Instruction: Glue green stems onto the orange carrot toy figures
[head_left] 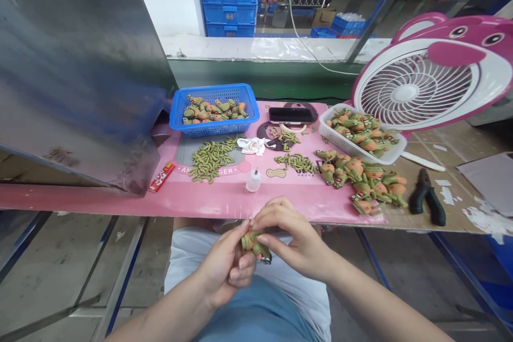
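Observation:
Over my lap, a small green-and-orange toy figure is held between both hands. My left hand grips it from the left with curled fingers. The thumb and fingers of my right hand close on its upper right side, hiding part of it. Just beyond the hands stands a small clear bottle with a thin tip. Piles of small green pieces lie on the pink mat, with another pile farther right. Similar figures are heaped at the right.
A blue basket and a white basket hold more figures. A phone, white tissue, red packet and black-handled pliers lie around. A pink fan stands right; a metal panel rises left.

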### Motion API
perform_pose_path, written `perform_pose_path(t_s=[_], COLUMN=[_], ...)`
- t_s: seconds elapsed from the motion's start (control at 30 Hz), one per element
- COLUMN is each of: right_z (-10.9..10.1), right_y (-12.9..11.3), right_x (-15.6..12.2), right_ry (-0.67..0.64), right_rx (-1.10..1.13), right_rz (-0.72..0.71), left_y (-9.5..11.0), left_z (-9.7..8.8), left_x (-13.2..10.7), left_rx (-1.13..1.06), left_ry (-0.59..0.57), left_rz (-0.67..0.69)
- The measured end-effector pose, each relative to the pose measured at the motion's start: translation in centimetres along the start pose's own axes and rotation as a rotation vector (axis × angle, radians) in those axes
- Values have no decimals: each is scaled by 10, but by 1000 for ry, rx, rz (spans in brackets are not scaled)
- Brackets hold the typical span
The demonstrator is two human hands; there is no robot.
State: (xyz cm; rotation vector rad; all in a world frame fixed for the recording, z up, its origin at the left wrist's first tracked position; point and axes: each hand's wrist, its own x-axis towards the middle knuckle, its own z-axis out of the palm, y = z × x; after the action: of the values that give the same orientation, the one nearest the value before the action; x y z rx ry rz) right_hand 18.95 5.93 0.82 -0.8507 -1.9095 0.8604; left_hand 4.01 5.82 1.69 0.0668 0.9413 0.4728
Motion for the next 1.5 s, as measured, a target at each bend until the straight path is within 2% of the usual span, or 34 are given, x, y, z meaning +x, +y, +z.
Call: perform_pose_path(t_s=[0.17,0.6,0.7,0.83,0.9,1.0,1.03,1.1,1.17,1.23,1.37,1.5], right_z=[0,4,5,11,17,23,24,23,20,16,14,17], right_y=[-1,0,-9,-15,-12,-7,-6,-6,-6,-7,-6,-6], right_x=[5,7,2,-9,-13,-16,-17,-17,-18,-19,-22,-22], right_ry=[-17,-46,51,363,365,268,265,295,321,332,333,332], right_rx=[-102,-259,-352,-255,-140,-33,-19,-9,-8,-18,-28,-34], right_rz=[26,-11,6,121,165,161,148,121,116,124,120,107], left_y=[-1,-3,-2,2,4,3,3,2,1,2,5,7], left_z=[-1,-4,-6,-8,-9,-11,-12,-16,-20,-23,-23,-19], left_x=[0,8,7,5,4,6,6,5,3,-2,-11,-12], left_rx=[15,82,74,-25,-51,-16,16,138,348,598,960,1070], left_ry=[-18,-24,-53,-116,-186,-284,-284,-224,-127,-62,7,34], left_rz=[42,138,171,175,171,167,205,390,640,802,899,917])
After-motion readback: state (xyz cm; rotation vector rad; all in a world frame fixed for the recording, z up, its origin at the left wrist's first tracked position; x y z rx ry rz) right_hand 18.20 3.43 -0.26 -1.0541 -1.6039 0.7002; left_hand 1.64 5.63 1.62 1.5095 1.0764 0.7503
